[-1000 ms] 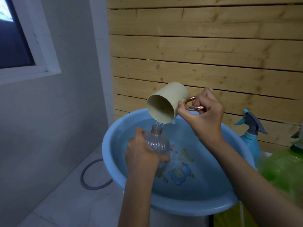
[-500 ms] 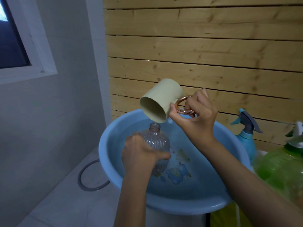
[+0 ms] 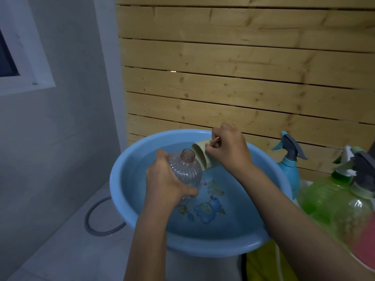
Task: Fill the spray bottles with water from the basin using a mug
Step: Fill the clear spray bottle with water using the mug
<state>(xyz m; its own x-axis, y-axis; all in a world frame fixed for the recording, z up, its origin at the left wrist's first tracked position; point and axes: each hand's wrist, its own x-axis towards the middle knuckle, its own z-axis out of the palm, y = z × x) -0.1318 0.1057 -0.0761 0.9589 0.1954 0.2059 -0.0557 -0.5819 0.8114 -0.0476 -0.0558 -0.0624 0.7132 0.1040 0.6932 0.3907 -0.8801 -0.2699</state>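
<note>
A round blue basin (image 3: 121, 201) holds water with a cartoon print on its bottom. My left hand (image 3: 164, 183) grips a clear ribbed bottle (image 3: 185, 169) without a cap, its open neck tilted up and away over the water. My right hand (image 3: 227, 151) holds a cream mug (image 3: 199, 154) by its copper ring handle, low in the basin just behind the bottle, mouth facing left. A blue spray bottle (image 3: 289, 169) with a grey trigger stands right of the basin. A green spray bottle (image 3: 328, 197) sits nearer at the right edge.
A wooden slat wall (image 3: 233, 78) rises right behind the basin. A grey hose loop (image 3: 99, 220) lies on the pale floor to the left. A grey wall with a window frame (image 3: 30, 78) is at the left. Something yellow (image 3: 263, 264) hangs below the basin.
The mug has dropped from its tilted pouring position above the bottle neck down into the basin behind the bottle. The pouring has stopped. The bottle now leans more to the right.
</note>
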